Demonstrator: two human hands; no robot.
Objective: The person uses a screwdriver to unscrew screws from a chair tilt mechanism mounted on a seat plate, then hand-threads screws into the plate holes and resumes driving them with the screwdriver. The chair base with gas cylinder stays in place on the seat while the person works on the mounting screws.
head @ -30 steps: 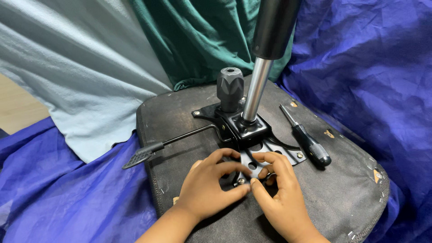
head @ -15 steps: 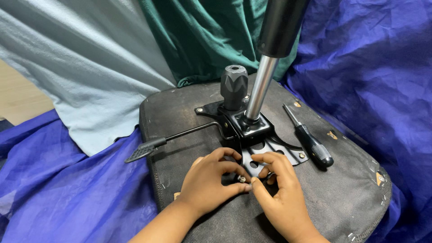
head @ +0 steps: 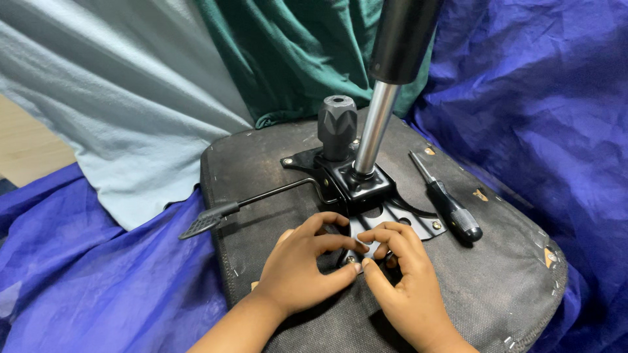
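Black metal filled the middle of the frame: a chair mechanism plate (head: 386, 219) bolted onto the upturned underside of a seat pan (head: 275, 163) covered in dark fabric. Out of its housing a chrome gas cylinder (head: 374, 127) rose toward the top of the frame, its upper part sheathed in black. Just left of the cylinder stood a ribbed black knob (head: 337, 127), and a thin lever with a flat paddle end (head: 209, 219) ran out to the left edge of the seat.

Both hands met at the lower edge of the plate, below centre of the frame. The left hand (head: 297, 271) had its fingers curled and its thumb stretched toward a small bolt (head: 351, 260) at the plate's near corner. The right hand (head: 405, 287) pressed in from the right, thumb tip meeting the left thumb at that bolt, fingers bent over the plate's edge. Whether either hand truly pinched the bolt could not be told; the fingers hid it.

A black-handled screwdriver (head: 451, 208) lay on the seat to the right of the plate, apart from the hands. Blue cloth (head: 536, 98) draped the right and lower left, green cloth (head: 288, 52) hung at the top, and pale grey-blue cloth (head: 118, 98) filled the upper left.
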